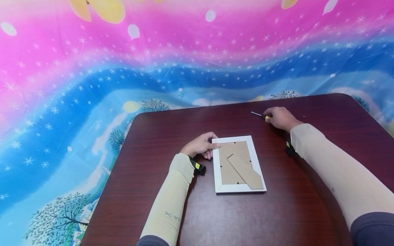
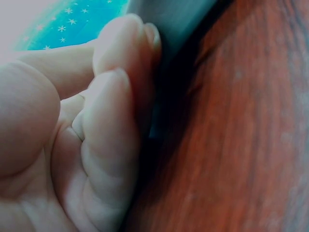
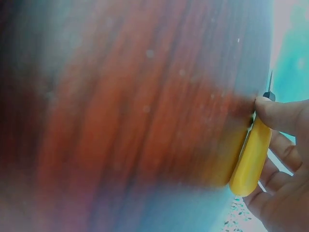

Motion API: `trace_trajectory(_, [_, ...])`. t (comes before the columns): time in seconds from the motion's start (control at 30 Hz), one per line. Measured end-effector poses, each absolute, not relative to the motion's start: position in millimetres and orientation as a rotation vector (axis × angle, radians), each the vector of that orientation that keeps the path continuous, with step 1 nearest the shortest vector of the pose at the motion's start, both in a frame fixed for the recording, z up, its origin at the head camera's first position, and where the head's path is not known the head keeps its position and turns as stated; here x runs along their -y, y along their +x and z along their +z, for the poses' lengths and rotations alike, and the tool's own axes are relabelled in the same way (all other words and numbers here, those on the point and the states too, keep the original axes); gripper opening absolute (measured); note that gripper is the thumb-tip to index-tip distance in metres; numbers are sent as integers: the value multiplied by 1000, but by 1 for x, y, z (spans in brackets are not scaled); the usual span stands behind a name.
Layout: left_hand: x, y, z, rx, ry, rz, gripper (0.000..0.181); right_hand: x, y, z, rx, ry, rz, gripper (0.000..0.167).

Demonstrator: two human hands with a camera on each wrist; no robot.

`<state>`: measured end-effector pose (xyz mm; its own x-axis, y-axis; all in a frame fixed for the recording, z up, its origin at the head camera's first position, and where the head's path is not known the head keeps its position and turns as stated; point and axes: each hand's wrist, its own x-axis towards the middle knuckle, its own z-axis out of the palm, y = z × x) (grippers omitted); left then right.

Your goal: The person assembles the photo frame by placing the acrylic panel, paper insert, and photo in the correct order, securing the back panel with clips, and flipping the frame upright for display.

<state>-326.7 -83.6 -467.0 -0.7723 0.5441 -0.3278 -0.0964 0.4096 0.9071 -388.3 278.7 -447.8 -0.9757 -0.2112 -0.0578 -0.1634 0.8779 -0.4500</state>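
Note:
A white picture frame (image 1: 217, 171) lies face down on the table, its brown backing board (image 1: 227, 167) and slanted easel stand (image 1: 246, 172) facing up. Small dark tabs sit along the backing's edges. My left hand (image 1: 201, 145) grips the frame's upper left side, thumb on top and fingers at the edge; the left wrist view shows the curled fingers (image 2: 113, 111) close up against the frame's side. At the back right, my right hand (image 1: 281, 118) holds a screwdriver (image 3: 251, 157) with a yellow handle and a thin metal shaft, which points left in the head view.
The dark reddish wooden table (image 1: 147, 191) has rounded corners at the back. Behind it hangs a pink and blue cloth (image 1: 191, 78) printed with snowflakes and trees. Each wrist wears a small black camera (image 1: 199, 168).

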Motion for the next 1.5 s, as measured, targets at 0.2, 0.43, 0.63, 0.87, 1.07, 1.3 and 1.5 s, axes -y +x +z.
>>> trace_trajectory(0.2, [82,-326,-465,-2069,378,1385,25,-279,-387,-447,-2933,-279,-683,32])
trace_trajectory(0.43, [83,-326,-465,-2067,378,1382,25,-281,-388,-447,-2930,-278,-657,36])
trace_trajectory(0.63, [84,-327,-465,-2071,389,1377,28,-287,-384,-445,-2924,-271,-665,41])
trace_trajectory(0.87, [85,-327,-466,-2068,386,1374,29,-299,-376,-444,-2943,-274,-645,47])
trace_trajectory(1.07, [84,-327,-465,-2064,385,1374,28,-312,-366,-441,-2970,-254,-693,49])
trace_trajectory(1.3, [84,-328,-465,-2057,381,1380,29,-318,-352,-437,-2953,-200,-842,50])
trace_trajectory(1.5, [83,-328,-465,-2064,376,1362,30,-317,-338,-437,-2984,-217,-848,47])
